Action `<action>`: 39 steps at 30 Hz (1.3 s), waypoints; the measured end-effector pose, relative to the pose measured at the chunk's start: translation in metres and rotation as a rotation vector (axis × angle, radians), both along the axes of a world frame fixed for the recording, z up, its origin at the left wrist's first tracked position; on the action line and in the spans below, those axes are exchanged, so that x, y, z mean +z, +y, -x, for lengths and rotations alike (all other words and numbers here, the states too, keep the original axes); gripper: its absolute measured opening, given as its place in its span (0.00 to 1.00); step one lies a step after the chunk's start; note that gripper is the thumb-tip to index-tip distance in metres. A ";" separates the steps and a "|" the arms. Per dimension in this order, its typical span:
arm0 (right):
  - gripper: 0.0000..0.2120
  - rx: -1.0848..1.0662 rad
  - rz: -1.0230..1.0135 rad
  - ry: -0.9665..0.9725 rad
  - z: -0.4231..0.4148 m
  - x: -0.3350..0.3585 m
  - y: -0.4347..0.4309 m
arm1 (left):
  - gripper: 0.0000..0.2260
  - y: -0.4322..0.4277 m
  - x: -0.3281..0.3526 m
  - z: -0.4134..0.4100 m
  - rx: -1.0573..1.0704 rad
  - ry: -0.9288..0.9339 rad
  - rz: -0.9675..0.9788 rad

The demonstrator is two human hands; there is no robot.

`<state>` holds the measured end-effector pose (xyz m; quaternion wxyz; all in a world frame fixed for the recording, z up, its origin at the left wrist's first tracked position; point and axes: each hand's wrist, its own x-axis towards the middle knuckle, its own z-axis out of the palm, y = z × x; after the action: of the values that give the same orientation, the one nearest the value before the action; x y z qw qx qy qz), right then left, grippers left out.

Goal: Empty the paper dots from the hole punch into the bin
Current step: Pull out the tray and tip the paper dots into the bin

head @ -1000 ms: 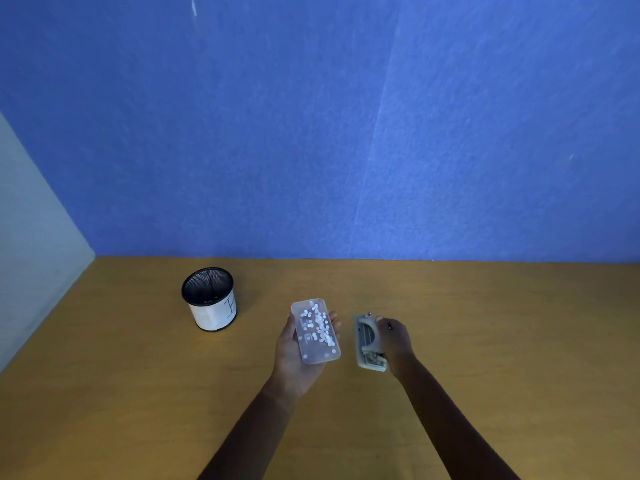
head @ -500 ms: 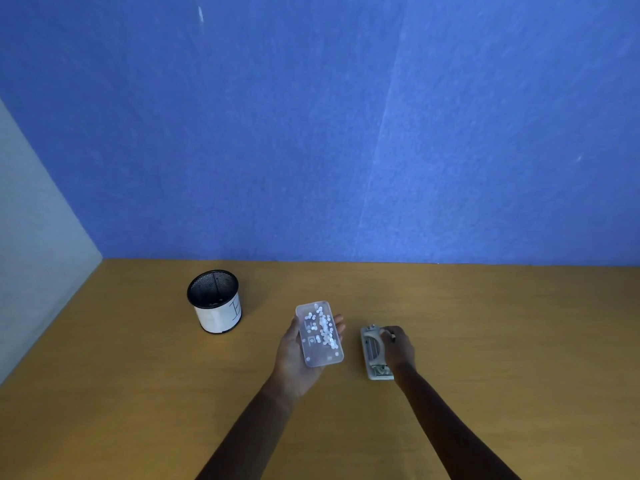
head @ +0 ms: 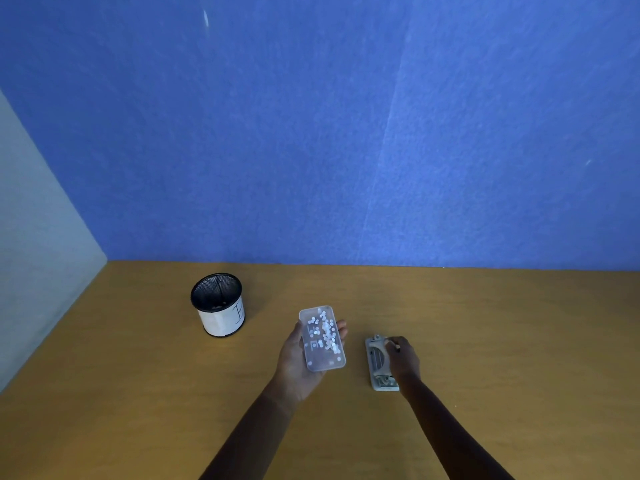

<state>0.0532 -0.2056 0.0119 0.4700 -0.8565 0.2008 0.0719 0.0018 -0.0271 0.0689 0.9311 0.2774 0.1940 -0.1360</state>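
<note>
Paper dots (head: 325, 332) lay scattered in a clear plastic tray (head: 322, 338) resting on the upturned palm of the left hand (head: 298, 362), its fingers (head: 342, 328) curled up along the tray's right edge. On the counter (head: 502, 334) just beside it, the hole punch (head: 378, 362) lay flat under the right hand (head: 403, 358), whose fingers gripped its far end. A black mesh bin (head: 218, 304) stood well apart to the left.
</note>
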 end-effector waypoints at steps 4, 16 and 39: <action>0.14 0.024 0.036 0.003 0.000 0.005 0.000 | 0.22 0.000 0.000 -0.001 -0.007 -0.014 -0.001; 0.15 0.010 -0.440 -0.071 0.020 0.056 0.042 | 0.20 -0.003 0.000 -0.007 0.006 -0.106 -0.163; 0.19 0.071 -1.470 0.533 0.044 0.088 0.085 | 0.15 0.014 0.008 0.000 0.205 0.091 -0.718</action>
<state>0.0093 -0.1210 0.1002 0.8499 -0.2852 0.1803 0.4048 0.0019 -0.0132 0.0769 0.7737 0.5590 0.2975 0.0225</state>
